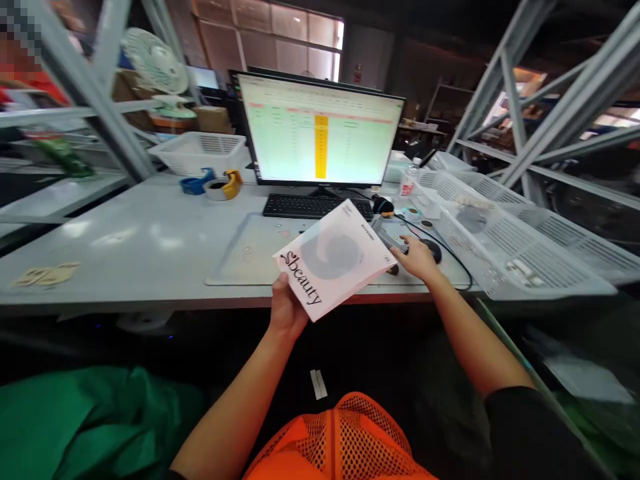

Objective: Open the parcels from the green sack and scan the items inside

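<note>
My left hand (287, 308) grips the lower corner of a flat pale-pink box (334, 260) printed "Sbeauty", holding it tilted above the desk's front edge. My right hand (416, 257) is closed around the grey handle of a barcode scanner (384, 232), partly hidden behind the box. A black mouse (433, 249) lies just beyond that hand. The monitor (320, 130) shows a spreadsheet with one yellow column, and a black keyboard (313, 206) sits under it.
A grey desk mat (245, 257) covers the desk middle. Tape dispensers (213, 183) and a white basket (200, 152) stand at back left, long white trays (505, 240) at right, a small bottle (410, 179) near the monitor. Metal rack beams frame both sides.
</note>
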Tool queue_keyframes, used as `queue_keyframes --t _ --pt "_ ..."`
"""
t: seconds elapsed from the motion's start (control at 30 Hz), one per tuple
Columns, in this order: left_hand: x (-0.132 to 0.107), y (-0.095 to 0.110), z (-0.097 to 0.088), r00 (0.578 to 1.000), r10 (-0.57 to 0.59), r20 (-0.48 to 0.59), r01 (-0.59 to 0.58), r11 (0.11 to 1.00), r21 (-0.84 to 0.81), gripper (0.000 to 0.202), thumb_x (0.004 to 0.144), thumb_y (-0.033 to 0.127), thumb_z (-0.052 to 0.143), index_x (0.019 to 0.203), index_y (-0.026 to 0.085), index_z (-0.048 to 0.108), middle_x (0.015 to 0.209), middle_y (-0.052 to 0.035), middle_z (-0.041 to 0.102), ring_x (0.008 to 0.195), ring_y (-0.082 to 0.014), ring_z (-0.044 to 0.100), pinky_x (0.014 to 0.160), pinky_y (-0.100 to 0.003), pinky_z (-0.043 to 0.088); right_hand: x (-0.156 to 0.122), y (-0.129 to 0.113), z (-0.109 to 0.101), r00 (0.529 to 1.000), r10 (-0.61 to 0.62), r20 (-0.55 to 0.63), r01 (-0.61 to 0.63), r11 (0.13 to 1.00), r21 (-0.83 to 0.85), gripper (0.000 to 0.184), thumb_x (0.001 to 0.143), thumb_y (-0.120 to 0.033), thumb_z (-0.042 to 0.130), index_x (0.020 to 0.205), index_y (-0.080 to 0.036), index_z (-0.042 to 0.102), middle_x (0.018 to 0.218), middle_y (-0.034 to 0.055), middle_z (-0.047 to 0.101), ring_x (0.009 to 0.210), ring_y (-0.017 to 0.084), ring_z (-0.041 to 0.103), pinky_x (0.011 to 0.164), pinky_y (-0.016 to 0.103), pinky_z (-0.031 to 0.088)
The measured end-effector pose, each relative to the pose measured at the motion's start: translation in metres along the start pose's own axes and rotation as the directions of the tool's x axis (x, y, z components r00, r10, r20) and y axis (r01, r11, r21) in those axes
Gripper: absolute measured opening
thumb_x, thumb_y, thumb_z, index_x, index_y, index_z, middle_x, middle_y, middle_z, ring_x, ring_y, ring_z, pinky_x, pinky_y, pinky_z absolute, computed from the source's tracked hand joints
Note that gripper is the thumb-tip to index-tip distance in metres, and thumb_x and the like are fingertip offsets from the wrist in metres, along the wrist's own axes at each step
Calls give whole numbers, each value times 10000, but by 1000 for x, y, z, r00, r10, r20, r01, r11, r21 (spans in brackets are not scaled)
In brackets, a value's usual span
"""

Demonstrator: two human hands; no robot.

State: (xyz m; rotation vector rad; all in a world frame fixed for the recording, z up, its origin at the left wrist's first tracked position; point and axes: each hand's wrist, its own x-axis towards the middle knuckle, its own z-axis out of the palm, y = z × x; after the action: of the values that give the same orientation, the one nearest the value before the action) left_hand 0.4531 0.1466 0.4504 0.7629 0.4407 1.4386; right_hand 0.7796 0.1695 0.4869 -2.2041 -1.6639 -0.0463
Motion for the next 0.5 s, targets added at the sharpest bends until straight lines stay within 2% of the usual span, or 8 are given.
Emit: queue_keyframes --t 0.1,0.17,0.2,0.27,0.33,0.37,0.43,0.5 --pt "15 5 -19 984 177 -14 -175 981 87 780 802 641 811 1418 203 615 1408 -146 698 1298 -339 674 1005 -394 624 39 -33 27 996 40 75 -33 995 -98 603 993 -449 659 1486 -108 594 1408 235 675 1343 372 617 1109 459 491" --pt "22 8 -35 915 403 -4 -379 865 329 766 830 584 833 1450 211 582 1397 -145 701 1232 -302 712 971 -355 618 57 -45 37 995 81 56 -73 989 -132 590 999 -438 636 1449 -59 596 1412 293 638 1375 426 576 1122 525 467" --pt "24 10 -43 846 528 80 -495 720 486 768 839 536 849 1474 212 565 1401 -148 700 1230 -296 716 984 -352 608 64 -49 42 993 103 50 -95 985 -145 582 1001 -426 627 1438 -43 590 1429 310 617 1392 439 559 1134 544 453" --pt "25 12 -54 666 620 414 -674 264 690 769 861 405 861 1528 214 529 1450 -157 678 1311 -308 681 1080 -387 559 77 -53 49 989 139 60 -128 979 -156 573 992 -396 630 1433 -34 576 1445 312 605 1389 436 568 1138 545 454" --pt "22 10 -60 546 438 715 -737 -155 658 720 900 265 815 1552 204 516 1511 -163 643 1416 -326 610 1185 -438 476 85 -54 54 980 178 89 -162 974 -158 578 973 -364 646 1435 -25 565 1426 308 625 1355 432 607 1111 535 487" --pt "20 8 -60 528 308 792 -743 -285 606 674 921 215 779 1545 200 527 1533 -157 629 1445 -327 585 1216 -454 439 89 -54 57 975 200 102 -182 970 -158 577 969 -348 645 1437 -20 563 1414 309 635 1343 433 620 1097 533 501" --pt "15 3 -59 561 103 821 -727 -413 548 589 957 180 725 1521 203 557 1574 -129 600 1479 -325 551 1255 -473 379 92 -53 61 965 237 113 -218 963 -159 564 971 -322 629 1438 -12 565 1408 318 639 1349 439 620 1088 537 511" --pt "12 0 -58 601 -14 799 -724 -433 537 544 990 260 719 1510 212 571 1613 -109 564 1509 -333 515 1287 -497 323 94 -52 59 963 248 108 -230 961 -153 551 984 -326 603 1436 -11 571 1410 324 635 1352 434 619 1088 536 513"
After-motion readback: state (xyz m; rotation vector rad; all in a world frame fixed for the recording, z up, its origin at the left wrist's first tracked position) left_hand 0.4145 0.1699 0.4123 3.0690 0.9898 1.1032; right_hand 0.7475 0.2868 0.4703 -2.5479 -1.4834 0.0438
